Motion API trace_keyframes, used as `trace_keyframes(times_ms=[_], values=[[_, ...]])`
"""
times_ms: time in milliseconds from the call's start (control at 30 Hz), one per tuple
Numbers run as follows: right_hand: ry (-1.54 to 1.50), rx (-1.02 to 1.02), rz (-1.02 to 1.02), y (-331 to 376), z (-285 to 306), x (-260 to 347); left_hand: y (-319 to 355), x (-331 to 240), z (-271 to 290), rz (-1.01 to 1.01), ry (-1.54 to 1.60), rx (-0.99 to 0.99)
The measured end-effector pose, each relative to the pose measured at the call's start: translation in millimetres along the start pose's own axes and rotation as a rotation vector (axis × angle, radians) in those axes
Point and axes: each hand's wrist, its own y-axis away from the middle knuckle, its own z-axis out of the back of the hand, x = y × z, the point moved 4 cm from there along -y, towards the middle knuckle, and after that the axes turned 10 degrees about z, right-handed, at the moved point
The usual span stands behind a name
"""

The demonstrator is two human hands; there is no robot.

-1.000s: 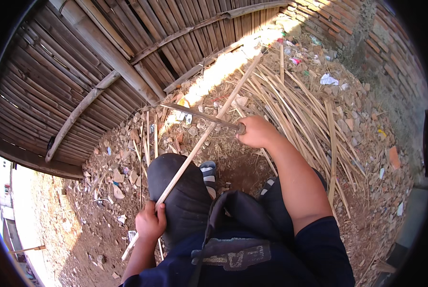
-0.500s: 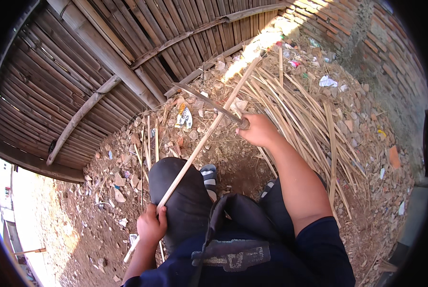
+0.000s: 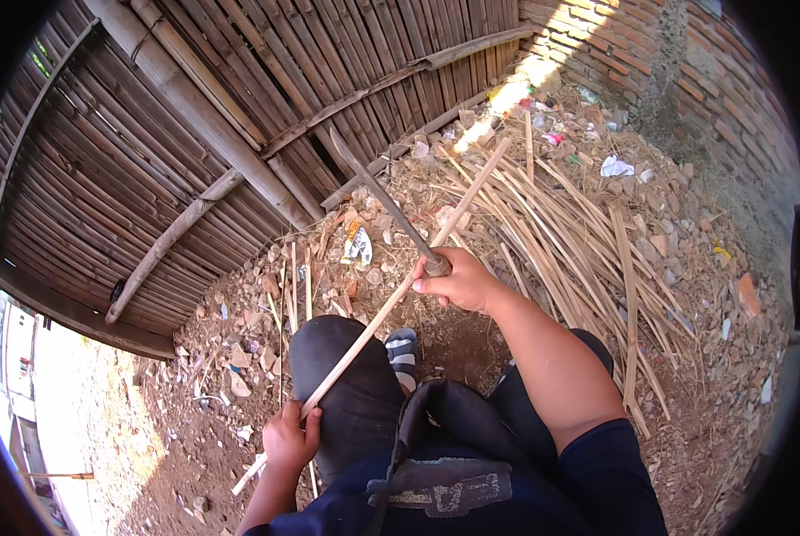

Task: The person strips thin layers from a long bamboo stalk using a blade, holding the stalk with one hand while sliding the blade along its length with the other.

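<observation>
Head view: right hand (image 3: pixel 458 284) raises blade (image 3: pixel 384 204) over stick (image 3: pixel 391 299) beside fence (image 3: pixel 194 116).

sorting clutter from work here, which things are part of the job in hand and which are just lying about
In use:
- bamboo stick, lying across the knee
- left hand, gripping the stick's near end
- long blade
- right hand, holding the blade's handle

Lying about:
- pile of bamboo strips
- litter scraps
- bamboo fence
- brick wall
</observation>
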Motion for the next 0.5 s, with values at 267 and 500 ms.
trace_keyframes(times_ms=[267,500], values=[[0.066,-0.190,0.019,6.8,62.5,25.1,47.5,65.1,21.9,0.200,-0.018,0.156],[0.212,-0.389,0.065,-0.9,65.3,24.1,60.2,67.7,2.7,0.203,-0.038,0.134]])
